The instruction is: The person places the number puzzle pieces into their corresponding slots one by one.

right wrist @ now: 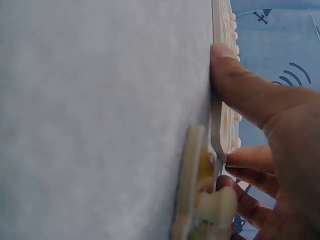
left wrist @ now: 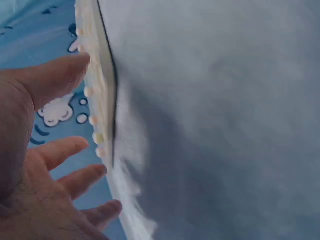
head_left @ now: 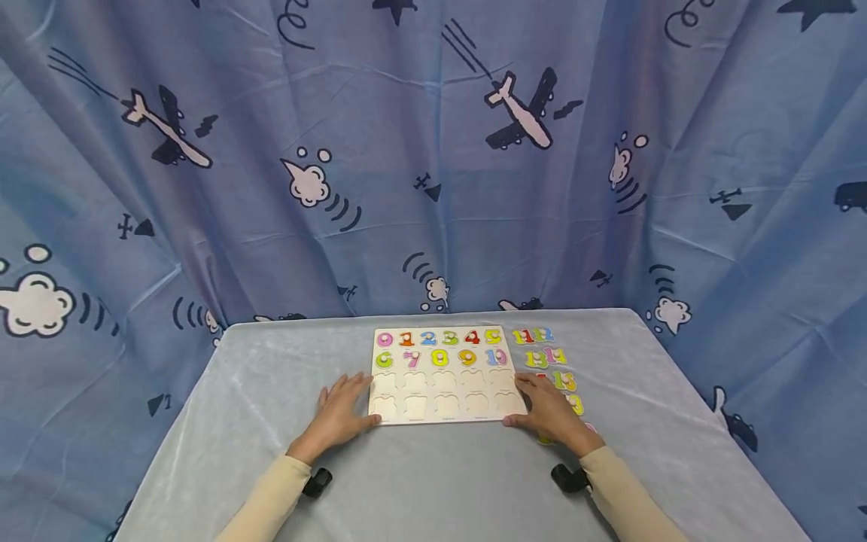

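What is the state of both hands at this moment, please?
Left hand: open, at the number board's left side.
Right hand: open, touching the number board near its right corner.

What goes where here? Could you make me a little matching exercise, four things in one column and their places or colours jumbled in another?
Things:
1. Left hand
2. Right hand
3. Number 0 piece
4. Curtain

Places or colours:
A. Blue, hanging behind the table
B. At the right side of the board, near the loose number pieces
C. Pink, at the left end of the top row
D. At the left side of the board

Right pairs: 1-D, 2-B, 3-C, 4-A
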`<state>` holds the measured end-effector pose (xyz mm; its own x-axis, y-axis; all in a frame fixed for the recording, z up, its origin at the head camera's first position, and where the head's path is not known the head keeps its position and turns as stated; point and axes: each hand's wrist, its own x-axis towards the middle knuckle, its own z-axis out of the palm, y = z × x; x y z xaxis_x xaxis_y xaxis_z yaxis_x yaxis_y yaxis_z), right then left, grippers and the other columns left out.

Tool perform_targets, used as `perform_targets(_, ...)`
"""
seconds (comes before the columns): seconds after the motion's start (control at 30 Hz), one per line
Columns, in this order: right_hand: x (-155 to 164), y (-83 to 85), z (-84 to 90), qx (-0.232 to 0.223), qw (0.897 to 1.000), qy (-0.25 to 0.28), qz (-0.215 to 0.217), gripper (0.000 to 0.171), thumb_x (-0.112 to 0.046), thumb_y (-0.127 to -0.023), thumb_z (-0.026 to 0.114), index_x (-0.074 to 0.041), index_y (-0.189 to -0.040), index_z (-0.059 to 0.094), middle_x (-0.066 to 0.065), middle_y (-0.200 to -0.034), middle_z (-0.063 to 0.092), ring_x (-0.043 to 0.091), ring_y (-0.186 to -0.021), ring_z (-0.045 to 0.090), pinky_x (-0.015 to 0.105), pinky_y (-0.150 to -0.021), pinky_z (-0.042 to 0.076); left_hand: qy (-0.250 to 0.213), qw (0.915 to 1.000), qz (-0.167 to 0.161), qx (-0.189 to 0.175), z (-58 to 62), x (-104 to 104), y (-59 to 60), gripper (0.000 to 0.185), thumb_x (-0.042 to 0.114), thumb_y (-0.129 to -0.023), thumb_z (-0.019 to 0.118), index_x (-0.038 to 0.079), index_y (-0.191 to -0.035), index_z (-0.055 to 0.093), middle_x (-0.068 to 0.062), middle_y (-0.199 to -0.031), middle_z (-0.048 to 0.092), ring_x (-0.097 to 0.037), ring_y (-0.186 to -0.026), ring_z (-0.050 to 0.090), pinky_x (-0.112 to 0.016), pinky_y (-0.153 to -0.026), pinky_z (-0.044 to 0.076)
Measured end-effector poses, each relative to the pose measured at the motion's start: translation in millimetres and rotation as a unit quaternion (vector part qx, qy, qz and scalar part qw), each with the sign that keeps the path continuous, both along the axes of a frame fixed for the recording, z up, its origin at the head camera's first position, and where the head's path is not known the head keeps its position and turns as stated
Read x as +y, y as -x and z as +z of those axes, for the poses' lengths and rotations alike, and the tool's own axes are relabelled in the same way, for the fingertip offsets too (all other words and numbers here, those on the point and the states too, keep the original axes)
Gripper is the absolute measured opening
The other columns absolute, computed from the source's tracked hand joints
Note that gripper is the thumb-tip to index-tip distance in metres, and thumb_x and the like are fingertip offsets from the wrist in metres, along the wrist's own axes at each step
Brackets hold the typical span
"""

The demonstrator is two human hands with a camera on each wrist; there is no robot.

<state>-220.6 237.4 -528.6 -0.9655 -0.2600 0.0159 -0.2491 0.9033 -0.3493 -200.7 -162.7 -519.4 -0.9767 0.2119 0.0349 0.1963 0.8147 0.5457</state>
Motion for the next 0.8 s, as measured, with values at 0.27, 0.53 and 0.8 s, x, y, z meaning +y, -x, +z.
perform_targets(0.27,0,1.4,0.6,-0.013,1.0,-0.013,-0.014,0.098,-0.055,-0.069,0.083,0.001,-0.142,0.049,0.016,-0.149,0.046,0.039,-0.136,0.041,0.056,-0.11,0.036,0.017,0.9991,-0.015,-0.034,-8.9,-7,-0.1,0.077,0.039,-0.08,0.08,0.013,-0.146,0.048,-0.014,-0.156,0.038,-0.047,-0.148,0.018,-0.076,-0.109,0.002)
perform_targets(0.53,1,1.4,9.5,0.015,1.0,-0.01,0.01,0.086,-0.058,-0.075,0.076,0.0,-0.136,0.056,0.018,-0.144,0.05,0.042,-0.134,0.044,0.06,-0.108,0.035,0.044,0.9981,-0.002,-0.043,-7.9,-10,-4.9,0.076,0.042,-0.08,0.079,0.019,-0.145,0.05,-0.009,-0.157,0.038,-0.05,-0.148,0.013,-0.083,-0.101,-0.002)
perform_targets(0.8,28,43.8,26.4,0.055,0.993,0.085,-0.059,0.047,-0.029,-0.091,0.07,-0.003,-0.129,0.062,0.017,-0.125,0.064,0.035,-0.108,0.062,0.052,-0.089,0.049,0.059,0.9971,-0.008,-0.048,-5.2,-8,-0.1,0.076,0.043,-0.079,0.08,0.018,-0.145,0.051,-0.01,-0.157,0.038,-0.051,-0.147,0.015,-0.085,-0.099,0.003)
